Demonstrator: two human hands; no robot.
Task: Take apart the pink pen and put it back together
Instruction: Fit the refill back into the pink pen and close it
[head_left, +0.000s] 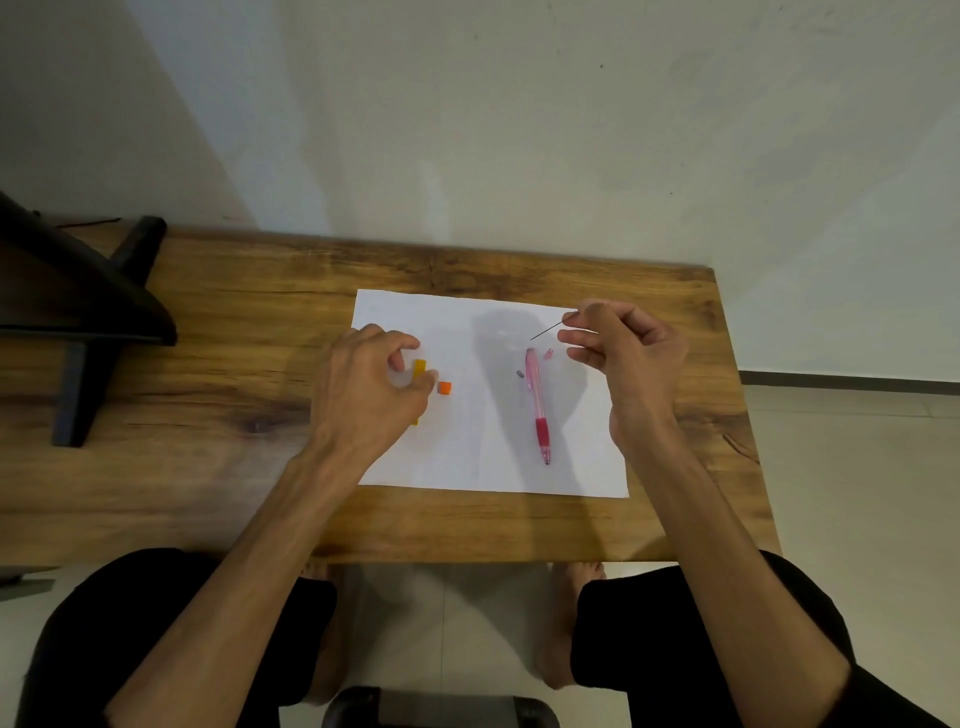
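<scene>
Yellow piece (418, 370) mostly hidden under left hand (371, 387); small grey bit (520, 373) by pink pen (537, 405) too tiny to ID

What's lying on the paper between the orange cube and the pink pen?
In the head view, only a small grey piece, close beside the pink pen; the paper from the orange cube to it is bare.

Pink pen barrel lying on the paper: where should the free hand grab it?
Probably the red ribbed grip of the pink pen barrel, pinched from above across its width. It lies flat on the paper, tip toward you, sides clear there; small loose parts sit beside the far end.
</scene>
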